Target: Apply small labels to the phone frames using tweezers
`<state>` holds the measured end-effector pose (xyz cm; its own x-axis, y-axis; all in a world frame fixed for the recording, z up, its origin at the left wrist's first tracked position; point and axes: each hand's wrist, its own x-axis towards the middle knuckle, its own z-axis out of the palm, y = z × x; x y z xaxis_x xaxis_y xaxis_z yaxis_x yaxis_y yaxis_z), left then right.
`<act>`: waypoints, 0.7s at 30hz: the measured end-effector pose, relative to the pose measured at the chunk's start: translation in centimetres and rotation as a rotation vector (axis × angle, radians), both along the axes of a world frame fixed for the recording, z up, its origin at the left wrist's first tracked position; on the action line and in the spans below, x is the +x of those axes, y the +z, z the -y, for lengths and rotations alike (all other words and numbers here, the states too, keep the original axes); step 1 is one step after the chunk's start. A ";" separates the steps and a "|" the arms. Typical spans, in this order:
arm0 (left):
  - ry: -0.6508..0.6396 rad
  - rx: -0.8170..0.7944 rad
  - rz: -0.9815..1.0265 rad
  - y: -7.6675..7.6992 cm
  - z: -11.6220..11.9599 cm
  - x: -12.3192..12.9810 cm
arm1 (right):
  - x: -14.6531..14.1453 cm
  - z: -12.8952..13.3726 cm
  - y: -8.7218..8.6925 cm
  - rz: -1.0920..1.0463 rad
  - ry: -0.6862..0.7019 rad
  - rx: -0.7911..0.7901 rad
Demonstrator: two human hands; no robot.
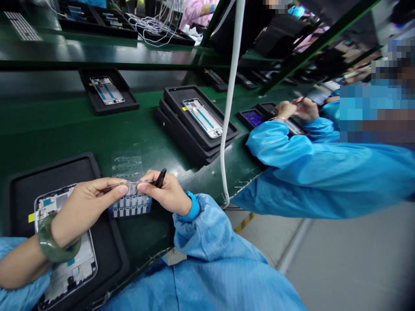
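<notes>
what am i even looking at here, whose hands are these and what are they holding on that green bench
This picture comes from a camera worn on a person's head, looking down at their own bare hands. The left hand, wearing a green bangle, pinches a thin strip. The right hand holds black-handled tweezers. Under them lie a sheet of small labels and, in a black tray, a phone frame. More trays sit along the green bench. To the right, a co-worker in a blue smock works with their own hands.
</notes>
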<state>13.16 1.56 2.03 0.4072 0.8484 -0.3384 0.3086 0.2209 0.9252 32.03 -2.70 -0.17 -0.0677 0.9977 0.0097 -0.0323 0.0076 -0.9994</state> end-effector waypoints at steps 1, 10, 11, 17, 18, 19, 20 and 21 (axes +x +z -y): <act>0.000 -0.019 0.019 0.0 0.0 0.0 | 0.0 0.0 -0.1 -0.013 0.000 -0.001; 0.024 -0.426 0.277 1.5 0.4 0.2 | 0.1 0.0 -0.2 -0.014 0.061 -0.114; 0.010 -0.467 0.293 1.7 0.4 0.2 | 0.1 0.0 -0.1 -0.024 0.083 -0.095; -0.055 -0.466 0.228 1.6 0.1 0.5 | 1.5 0.2 -0.4 0.014 0.193 -0.063; -0.045 -0.380 0.208 1.4 0.2 0.7 | 1.9 0.3 -0.4 0.032 0.168 -0.055; -0.025 -0.261 0.183 1.2 0.3 0.8 | 2.4 0.3 -0.5 0.033 0.115 -0.037; 0.005 -0.107 0.151 1.0 0.5 1.0 | 3.0 0.3 -0.5 0.010 0.037 -0.006; 0.030 0.078 0.114 0.8 0.7 1.1 | 3.5 0.3 -0.4 -0.039 -0.059 0.035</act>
<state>14.23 0.84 2.79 0.4131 0.8827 -0.2242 0.1945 0.1549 0.9686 35.49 -2.99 -0.59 -0.0079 0.9989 0.0463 -0.0696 0.0456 -0.9965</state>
